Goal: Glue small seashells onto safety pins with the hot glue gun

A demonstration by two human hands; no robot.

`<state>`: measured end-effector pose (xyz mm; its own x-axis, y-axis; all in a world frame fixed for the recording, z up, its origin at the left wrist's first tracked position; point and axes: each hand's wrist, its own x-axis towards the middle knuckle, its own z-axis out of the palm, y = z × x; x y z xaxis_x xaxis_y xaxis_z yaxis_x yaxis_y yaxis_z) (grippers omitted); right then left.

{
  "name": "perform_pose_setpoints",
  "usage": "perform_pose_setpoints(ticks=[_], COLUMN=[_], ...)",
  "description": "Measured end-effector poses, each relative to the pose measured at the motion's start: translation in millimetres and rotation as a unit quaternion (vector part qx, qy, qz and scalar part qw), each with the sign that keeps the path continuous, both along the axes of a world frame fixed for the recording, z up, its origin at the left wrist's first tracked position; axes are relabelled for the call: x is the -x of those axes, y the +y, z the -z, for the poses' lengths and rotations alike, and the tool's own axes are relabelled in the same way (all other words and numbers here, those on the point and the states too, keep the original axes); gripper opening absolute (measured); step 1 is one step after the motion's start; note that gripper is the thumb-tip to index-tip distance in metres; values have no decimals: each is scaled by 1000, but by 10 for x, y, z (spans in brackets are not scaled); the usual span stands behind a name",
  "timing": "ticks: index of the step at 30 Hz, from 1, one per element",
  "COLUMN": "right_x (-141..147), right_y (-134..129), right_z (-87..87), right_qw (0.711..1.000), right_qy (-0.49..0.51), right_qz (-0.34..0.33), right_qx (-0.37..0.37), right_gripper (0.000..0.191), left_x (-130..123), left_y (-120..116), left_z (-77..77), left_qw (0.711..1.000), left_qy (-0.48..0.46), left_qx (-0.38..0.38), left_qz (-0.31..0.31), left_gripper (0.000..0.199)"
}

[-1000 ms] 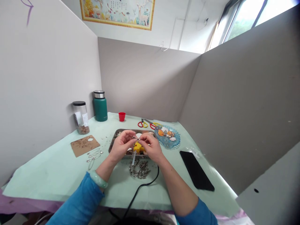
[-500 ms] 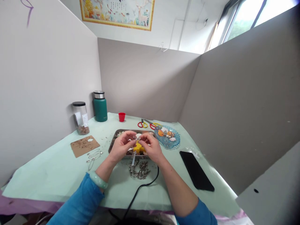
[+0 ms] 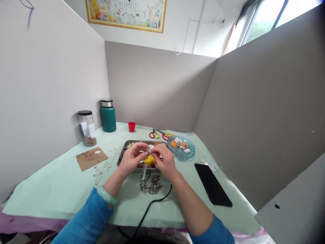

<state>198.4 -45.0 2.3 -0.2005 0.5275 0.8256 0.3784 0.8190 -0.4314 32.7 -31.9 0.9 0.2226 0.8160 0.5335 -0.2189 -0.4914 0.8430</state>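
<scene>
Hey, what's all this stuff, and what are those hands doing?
The left hand and right hand are pinching a tiny thing between their fingertips, too small to make out. They are over a metal tray, where there's a yellow tool that looks like a glue gun. A pile of silvery metal pieces lies in front. To the right, a blue dish holds shells.
</scene>
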Motion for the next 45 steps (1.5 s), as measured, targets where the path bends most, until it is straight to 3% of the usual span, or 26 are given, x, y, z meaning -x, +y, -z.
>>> perform_pose_setpoints(ticks=[14,19,26,37,45], right_x=[7,2,25,9,16], right_y=[7,23,42,62,61], right_z=[25,33,31,-11,-16], right_qw=[999,994,957,929,913], right_qy=[-21,39,131,167,160], right_qz=[7,-15,-91,-126,-142], right_qx=[24,105,242,304,348], right_gripper=[13,12,19,20,25], left_x=[8,13,9,16,27], left_y=[-29,-9,18,50,43], left_z=[-31,-18,-6,-3,-28], left_qw=[1000,999,996,990,994], left_qy=[6,7,25,12,-7], left_qx=[-18,33,86,140,112], left_qz=[-4,15,18,31,-1], left_gripper=[26,29,23,26,26])
